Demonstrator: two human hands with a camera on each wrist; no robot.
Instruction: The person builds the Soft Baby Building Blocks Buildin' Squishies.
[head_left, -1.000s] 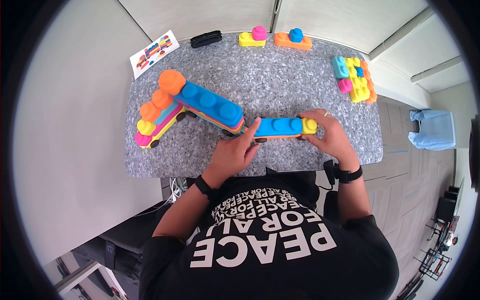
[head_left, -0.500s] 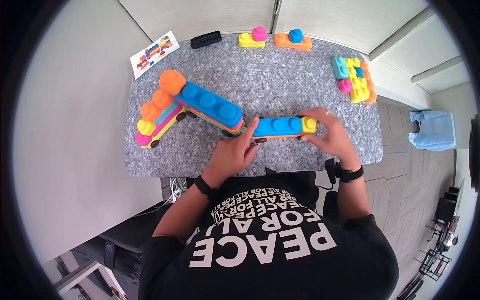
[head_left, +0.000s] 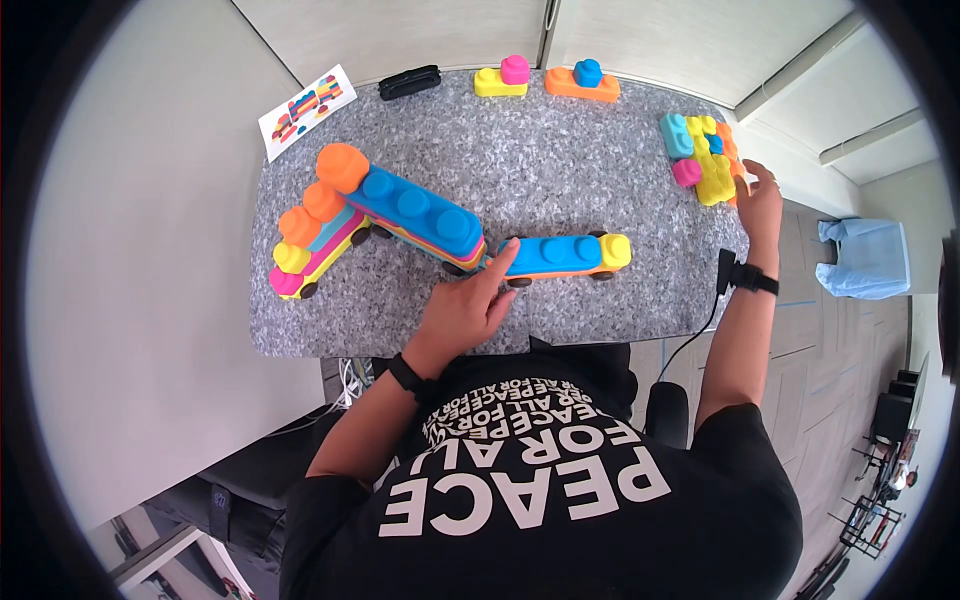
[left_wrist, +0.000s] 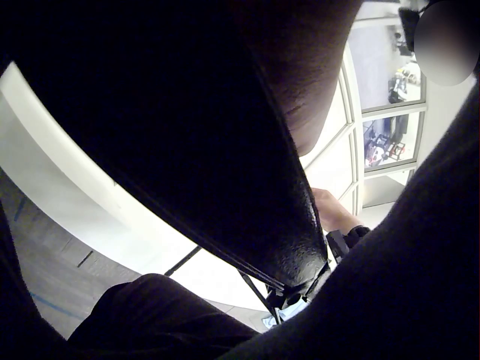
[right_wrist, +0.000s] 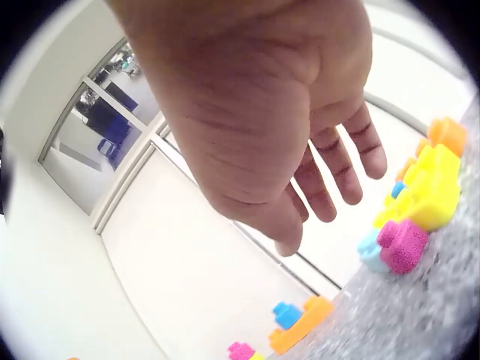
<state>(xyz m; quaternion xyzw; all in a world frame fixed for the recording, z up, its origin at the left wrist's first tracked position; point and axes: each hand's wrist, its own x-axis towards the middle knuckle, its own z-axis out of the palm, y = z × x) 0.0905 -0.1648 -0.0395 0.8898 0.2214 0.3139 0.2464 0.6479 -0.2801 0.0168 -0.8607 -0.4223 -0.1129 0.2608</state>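
In the head view the left hand (head_left: 461,312) has its index finger extended against the left end of a blue-topped wheeled car (head_left: 553,256), which carries a yellow block (head_left: 614,252) at its right end. Left of it stand a longer blue-topped car (head_left: 415,209) and a front car with orange blocks (head_left: 300,227), set at angles. At the right edge, the right hand (head_left: 759,205) reaches beside a cluster of yellow blocks (head_left: 714,178); contact is unclear there. The right wrist view shows the right hand (right_wrist: 262,112) with fingers extended, holding nothing, near the yellow blocks (right_wrist: 435,189).
Along the back edge lie a picture card (head_left: 308,112), a black case (head_left: 409,82), a yellow block with a pink one (head_left: 500,88), and an orange block with a blue one (head_left: 582,90). A light-blue bag (head_left: 863,260) is beyond the grey speckled table (head_left: 560,150).
The right hand has let go of the car's yellow end and moved right and away to the block cluster. The left hand has stayed at the blue-topped car.
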